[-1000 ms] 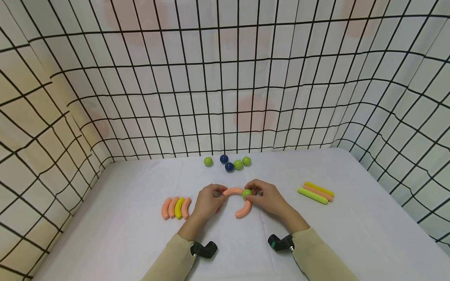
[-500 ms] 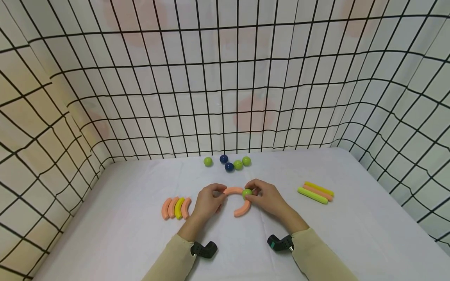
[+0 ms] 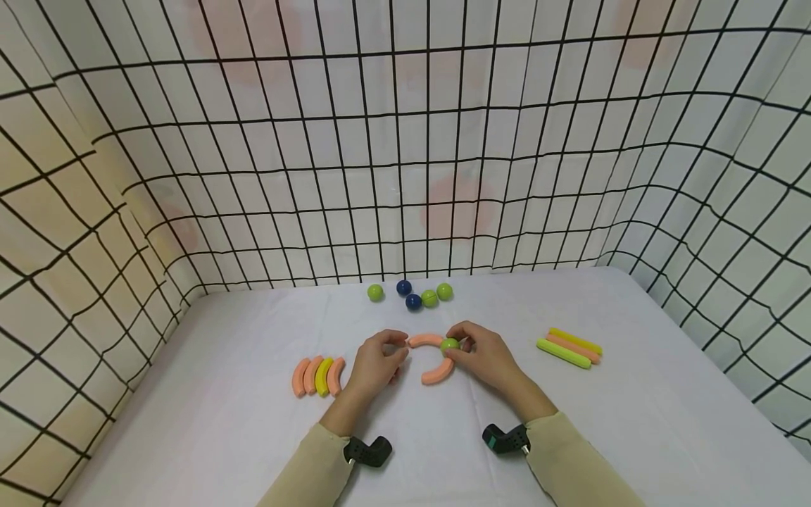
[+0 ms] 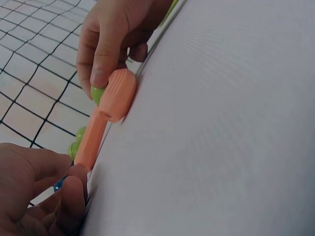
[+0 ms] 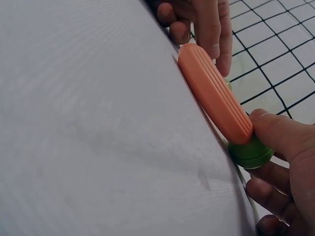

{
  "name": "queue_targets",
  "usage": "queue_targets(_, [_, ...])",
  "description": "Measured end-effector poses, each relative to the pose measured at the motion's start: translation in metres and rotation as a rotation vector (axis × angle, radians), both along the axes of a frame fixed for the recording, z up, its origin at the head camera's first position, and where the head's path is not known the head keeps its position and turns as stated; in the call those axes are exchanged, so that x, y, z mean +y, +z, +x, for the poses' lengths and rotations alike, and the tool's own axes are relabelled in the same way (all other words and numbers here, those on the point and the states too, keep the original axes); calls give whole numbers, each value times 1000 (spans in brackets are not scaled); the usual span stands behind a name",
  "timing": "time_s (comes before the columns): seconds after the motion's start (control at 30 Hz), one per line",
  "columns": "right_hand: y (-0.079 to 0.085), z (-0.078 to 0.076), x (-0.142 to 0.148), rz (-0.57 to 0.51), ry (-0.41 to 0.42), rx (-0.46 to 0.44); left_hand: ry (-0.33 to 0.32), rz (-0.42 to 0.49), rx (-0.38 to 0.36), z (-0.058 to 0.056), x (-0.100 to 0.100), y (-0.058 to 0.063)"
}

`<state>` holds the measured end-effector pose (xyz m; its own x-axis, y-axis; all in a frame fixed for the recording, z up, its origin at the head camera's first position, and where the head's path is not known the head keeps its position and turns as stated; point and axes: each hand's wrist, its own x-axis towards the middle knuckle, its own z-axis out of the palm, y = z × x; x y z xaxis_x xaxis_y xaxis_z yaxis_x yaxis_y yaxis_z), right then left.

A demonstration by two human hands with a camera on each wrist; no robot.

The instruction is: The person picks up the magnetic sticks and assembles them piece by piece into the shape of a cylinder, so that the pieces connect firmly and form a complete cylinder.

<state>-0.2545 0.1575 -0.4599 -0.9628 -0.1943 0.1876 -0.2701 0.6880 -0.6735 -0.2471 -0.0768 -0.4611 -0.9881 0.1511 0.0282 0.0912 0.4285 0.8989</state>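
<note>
Nearby, a curved orange stick (image 3: 437, 372) arcs left from the green ball (image 3: 450, 345) pinched by the right hand (image 3: 481, 351); farther, a second orange stick (image 3: 426, 340) runs left to right, its end just right of the left hand (image 3: 376, 364), whose thumb and forefinger stand parted.

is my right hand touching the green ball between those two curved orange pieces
Touching. The head view shows the right hand pinching the green ball, its thumb across the ball's near edge.
</note>
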Motion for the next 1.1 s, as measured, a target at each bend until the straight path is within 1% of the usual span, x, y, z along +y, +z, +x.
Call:
queue_targets(0.13, [-1,0,2,11,-10,17,13,16,-26,1,1,2])
queue_targets(0.3, [-4,-1,4,24,-30,28,19,42,-39,2,1,3])
queue_targets(0.5, [-9,-3,4,34,-29,56,42,85,-61,-1,0,4])
queue_targets(0.63, [-9,-4,4,30,-31,60,81,93,-56,-5,1,8])
queue_targets(0.87, [-9,-4,4,34,-40,61,152,74,-27,-15,7,14])
queue_targets(1.03, [-9,-4,4,33,-40,54,197,47,7,-26,14,15])
queue_targets(1.1, [-9,-4,5,31,-43,47,214,52,23,-31,17,15])
